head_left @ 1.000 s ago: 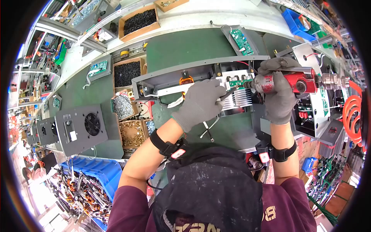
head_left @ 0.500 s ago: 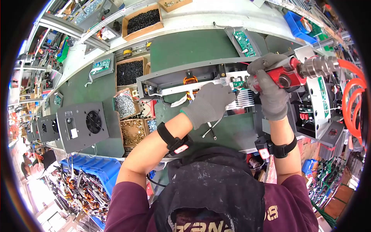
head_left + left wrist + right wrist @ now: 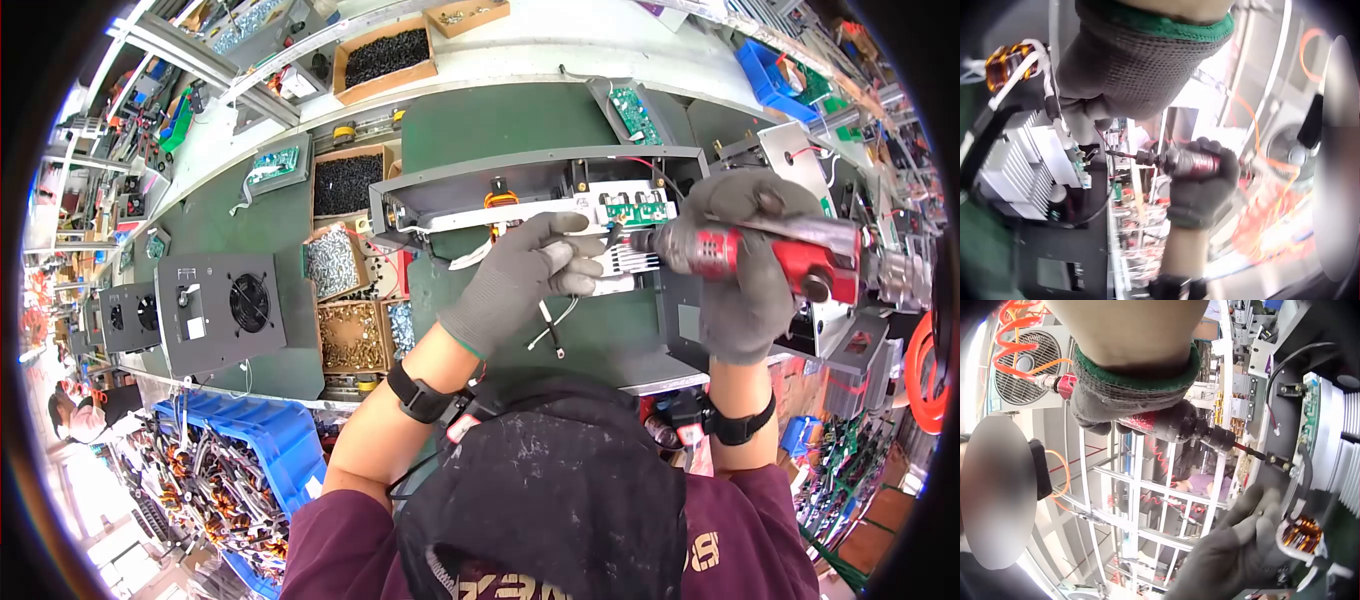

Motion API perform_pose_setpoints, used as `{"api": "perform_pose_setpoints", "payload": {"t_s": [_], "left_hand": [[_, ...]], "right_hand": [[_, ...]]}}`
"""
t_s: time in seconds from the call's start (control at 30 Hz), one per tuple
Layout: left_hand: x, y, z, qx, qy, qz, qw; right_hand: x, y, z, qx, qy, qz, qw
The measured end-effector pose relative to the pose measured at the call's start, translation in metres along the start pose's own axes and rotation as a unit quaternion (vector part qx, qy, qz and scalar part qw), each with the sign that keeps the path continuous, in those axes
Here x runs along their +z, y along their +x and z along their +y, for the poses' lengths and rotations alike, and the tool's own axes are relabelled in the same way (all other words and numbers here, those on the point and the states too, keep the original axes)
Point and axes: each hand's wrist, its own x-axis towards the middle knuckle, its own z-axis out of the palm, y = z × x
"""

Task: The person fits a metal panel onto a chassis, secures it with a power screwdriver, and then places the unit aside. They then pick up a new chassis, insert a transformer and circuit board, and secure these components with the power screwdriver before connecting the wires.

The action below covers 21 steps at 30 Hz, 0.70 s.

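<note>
My right hand (image 3: 748,290) grips a red air screwdriver (image 3: 715,250), whose bit points left toward the heatsink. In the right wrist view the bit (image 3: 1250,450) ends close by a dark bracket (image 3: 1279,462) with brass-coloured screws. My left hand (image 3: 515,290) is beside the white finned heatsink (image 3: 635,260), fingers bent. Its fingertips pinch a small metal piece (image 3: 1260,513), too small to name surely. Both hands wear grey gloves. A green circuit board (image 3: 640,213) and a copper coil (image 3: 498,200) sit in the long dark metal case (image 3: 440,180).
Boxes of black screws (image 3: 350,185), silver screws (image 3: 332,262) and brass-coloured screws (image 3: 350,338) stand left of the case. Fan-fitted housings (image 3: 222,310) stand farther left. A coiled red air hose (image 3: 925,385) hangs at the right. Loose cable ends (image 3: 550,330) lie before the case.
My right hand has drawn the screwdriver back from the board, rightward and nearer the head camera. The left hand's fingers have pulled away from the heatsink and bent together. The head view has shifted slightly.
</note>
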Motion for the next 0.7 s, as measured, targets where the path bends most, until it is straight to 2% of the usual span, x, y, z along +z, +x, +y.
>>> {"api": "perform_pose_setpoints", "payload": {"t_s": [0.03, 0.13, 0.27, 0.33, 0.37, 0.47, 0.57, 0.63, 0.7], "left_hand": [[0.0, -0.004, -0.004, -0.002, -0.056, -0.023, 0.998], [0.009, -0.017, -0.008, -0.01, -0.117, -0.042, 0.992], [0.015, -0.025, -0.015, -0.02, -0.132, -0.051, 0.99], [0.014, -0.026, -0.02, -0.011, -0.185, -0.06, 0.981], [0.014, -0.026, -0.02, -0.009, -0.184, -0.06, 0.981], [0.017, -0.029, -0.021, -0.035, -0.228, -0.059, 0.971], [0.02, -0.028, -0.023, -0.057, -0.239, -0.047, 0.968], [0.011, -0.025, -0.032, -0.096, -0.321, -0.075, 0.939], [0.009, -0.024, -0.036, -0.106, -0.33, -0.076, 0.935]], "right_hand": [[0.001, -0.005, -0.004, 0.003, 0.031, -0.009, 0.999], [0.012, -0.014, -0.015, 0.01, 0.061, -0.044, 0.997], [0.019, -0.019, -0.021, 0.007, 0.039, -0.032, 0.999], [0.024, -0.018, -0.022, -0.058, -0.024, -0.056, 0.996], [0.023, -0.019, -0.023, -0.06, -0.023, -0.057, 0.996], [0.02, -0.026, -0.023, -0.038, 0.035, -0.066, 0.996], [0.026, -0.025, -0.02, -0.068, -0.027, -0.036, 0.997], [0.022, -0.024, -0.017, -0.08, -0.032, -0.08, 0.993], [0.02, -0.024, -0.017, -0.084, -0.034, -0.1, 0.991]]}}
